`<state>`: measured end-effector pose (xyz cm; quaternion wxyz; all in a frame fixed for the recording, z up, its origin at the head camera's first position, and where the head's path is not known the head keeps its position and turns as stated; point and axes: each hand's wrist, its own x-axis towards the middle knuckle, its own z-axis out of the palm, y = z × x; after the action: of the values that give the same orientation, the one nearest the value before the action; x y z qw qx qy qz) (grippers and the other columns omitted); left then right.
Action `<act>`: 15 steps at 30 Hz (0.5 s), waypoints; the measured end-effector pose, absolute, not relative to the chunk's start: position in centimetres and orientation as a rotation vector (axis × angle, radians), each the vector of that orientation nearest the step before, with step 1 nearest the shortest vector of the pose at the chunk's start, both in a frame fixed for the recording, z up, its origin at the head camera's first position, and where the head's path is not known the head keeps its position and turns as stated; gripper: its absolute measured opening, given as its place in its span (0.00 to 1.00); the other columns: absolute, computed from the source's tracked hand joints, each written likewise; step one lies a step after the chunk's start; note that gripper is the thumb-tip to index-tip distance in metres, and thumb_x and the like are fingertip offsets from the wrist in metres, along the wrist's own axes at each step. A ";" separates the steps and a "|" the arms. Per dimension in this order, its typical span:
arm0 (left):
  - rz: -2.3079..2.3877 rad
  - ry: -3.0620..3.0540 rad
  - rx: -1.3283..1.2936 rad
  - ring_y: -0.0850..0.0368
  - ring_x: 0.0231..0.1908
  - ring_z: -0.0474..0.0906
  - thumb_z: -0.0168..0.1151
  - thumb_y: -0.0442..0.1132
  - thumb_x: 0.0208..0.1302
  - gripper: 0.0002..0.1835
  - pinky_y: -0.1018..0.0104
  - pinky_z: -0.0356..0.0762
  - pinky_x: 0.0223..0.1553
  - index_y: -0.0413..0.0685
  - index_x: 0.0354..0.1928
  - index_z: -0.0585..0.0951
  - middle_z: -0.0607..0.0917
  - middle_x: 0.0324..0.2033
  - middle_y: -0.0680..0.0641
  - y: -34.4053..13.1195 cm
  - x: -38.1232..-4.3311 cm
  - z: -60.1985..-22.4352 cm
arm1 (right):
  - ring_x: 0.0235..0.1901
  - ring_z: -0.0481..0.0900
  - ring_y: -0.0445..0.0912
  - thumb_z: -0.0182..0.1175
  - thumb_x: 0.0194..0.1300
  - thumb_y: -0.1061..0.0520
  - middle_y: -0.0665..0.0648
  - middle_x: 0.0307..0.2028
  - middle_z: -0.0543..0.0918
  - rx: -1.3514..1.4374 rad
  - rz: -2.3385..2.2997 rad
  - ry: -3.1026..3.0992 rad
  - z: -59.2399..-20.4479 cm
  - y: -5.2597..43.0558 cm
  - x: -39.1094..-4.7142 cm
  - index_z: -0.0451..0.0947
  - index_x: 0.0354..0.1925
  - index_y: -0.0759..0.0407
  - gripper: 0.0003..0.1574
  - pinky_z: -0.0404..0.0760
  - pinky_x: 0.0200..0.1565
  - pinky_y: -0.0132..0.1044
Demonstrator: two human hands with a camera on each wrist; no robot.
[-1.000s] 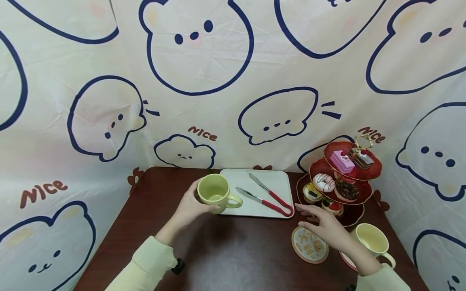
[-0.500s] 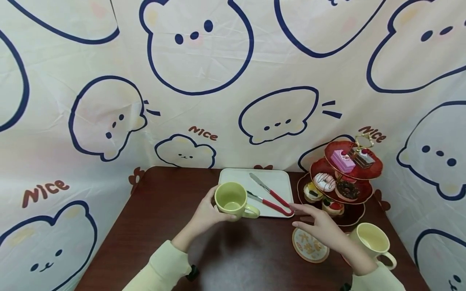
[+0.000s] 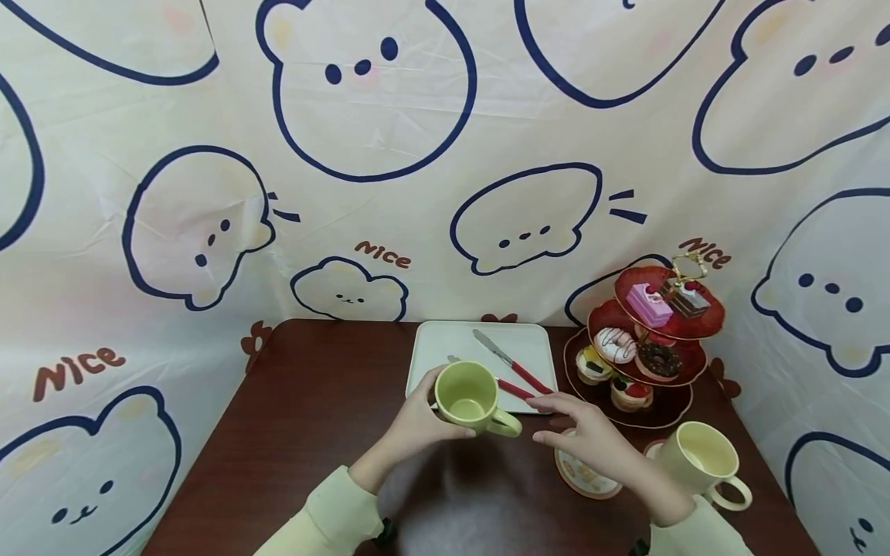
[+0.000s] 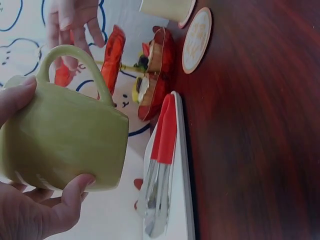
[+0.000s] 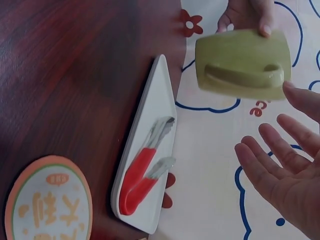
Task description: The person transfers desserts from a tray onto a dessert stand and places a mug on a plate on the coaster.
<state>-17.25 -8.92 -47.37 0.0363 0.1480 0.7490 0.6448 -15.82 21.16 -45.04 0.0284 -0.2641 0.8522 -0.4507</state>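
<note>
My left hand [image 3: 420,421] grips a green mug [image 3: 467,395] by its body, thumb on the near side and fingers behind. The mug is held above the table, its handle pointing right in the head view. To the right of it, my right hand [image 3: 591,432] reaches toward the handle with fingers spread and holds nothing. In the right wrist view its fingertips [image 5: 244,150] are apart from the mug. Beyond the mug, red-handled tongs [image 3: 531,378] lie on a white tray [image 3: 431,340], partly hidden by the mug.
A tiered stand [image 3: 712,320] with cakes and doughnuts stands at the back right. A round coaster [image 3: 587,475] lies partly under my right hand in the head view. A cream mug [image 3: 702,455] sits on another coaster near the right edge of the dark table [image 3: 292,432].
My left hand has carried the green mug rightward and a little nearer. My right hand has moved slightly left, closing the distance to the mug.
</note>
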 end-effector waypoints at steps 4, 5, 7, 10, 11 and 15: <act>1.944 2.325 0.498 0.44 0.58 0.75 0.85 0.32 0.41 0.54 0.53 0.75 0.57 0.43 0.72 0.66 0.77 0.61 0.41 -8.3 -17.0 -47.7 | 0.50 0.83 0.47 0.71 0.65 0.55 0.61 0.55 0.83 -0.893 -1.417 2.588 -45.2 20.4 -15.5 0.81 0.58 0.64 0.25 0.86 0.46 0.40; 1.932 2.338 0.506 0.45 0.58 0.75 0.85 0.33 0.40 0.54 0.53 0.75 0.57 0.43 0.72 0.67 0.77 0.61 0.42 -8.1 -16.9 -47.8 | 0.50 0.83 0.45 0.71 0.65 0.56 0.61 0.53 0.83 -0.913 -1.418 2.584 -45.3 20.3 -15.5 0.82 0.57 0.63 0.24 0.86 0.46 0.38; 1.916 2.355 0.521 0.45 0.59 0.75 0.86 0.34 0.39 0.54 0.54 0.73 0.58 0.44 0.72 0.67 0.78 0.60 0.43 -7.8 -16.8 -47.9 | 0.49 0.83 0.44 0.72 0.65 0.57 0.58 0.51 0.84 -0.939 -1.413 2.582 -45.3 20.0 -15.3 0.83 0.55 0.61 0.22 0.85 0.46 0.37; 1.901 2.362 0.554 0.45 0.59 0.75 0.86 0.34 0.39 0.54 0.53 0.72 0.59 0.43 0.71 0.67 0.78 0.61 0.43 -7.3 -16.6 -48.1 | 0.47 0.84 0.41 0.72 0.64 0.58 0.56 0.48 0.86 -0.933 -1.400 2.584 -45.3 19.8 -15.2 0.85 0.52 0.58 0.17 0.85 0.44 0.35; 1.899 2.355 0.557 0.46 0.59 0.75 0.86 0.34 0.39 0.54 0.53 0.72 0.59 0.43 0.72 0.67 0.78 0.61 0.44 -7.1 -16.6 -48.1 | 0.47 0.84 0.41 0.72 0.64 0.58 0.56 0.47 0.86 -0.928 -1.401 2.578 -45.3 19.8 -15.2 0.85 0.51 0.59 0.16 0.85 0.44 0.35; 1.898 2.322 0.567 0.48 0.59 0.74 0.86 0.34 0.40 0.54 0.51 0.71 0.60 0.44 0.72 0.66 0.77 0.62 0.46 -6.5 -16.4 -48.0 | 0.44 0.85 0.42 0.71 0.65 0.58 0.56 0.44 0.86 -0.893 -1.412 2.545 -45.1 19.7 -15.0 0.86 0.47 0.61 0.12 0.85 0.41 0.34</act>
<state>-16.43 -6.46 -47.99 0.0448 0.1857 0.7601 0.6211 -15.04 19.70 -45.14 0.0486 -0.2929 0.8350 -0.4633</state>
